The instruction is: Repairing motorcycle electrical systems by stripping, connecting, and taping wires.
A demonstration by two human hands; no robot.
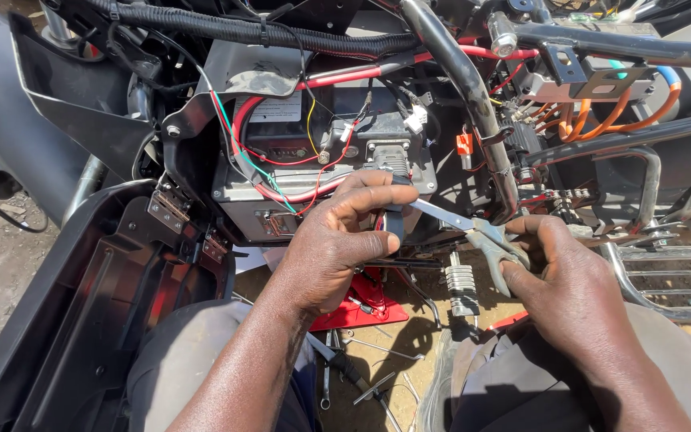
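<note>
Outdoors, on sunlit dirt, an opened scooter frame (pixel 473 88) is faced. A black cable (pixel 393 220) below the grey battery box (pixel 313 160) is pinched by the left hand (pixel 337 240), kept taut for the scissors (pixel 481 236) gripped in the right hand (pixel 569 288).

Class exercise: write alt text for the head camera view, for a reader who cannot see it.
A person's left hand pinches a black cable while the right hand holds grey-handled scissors to it, before an opened scooter's battery box and wiring.
</note>
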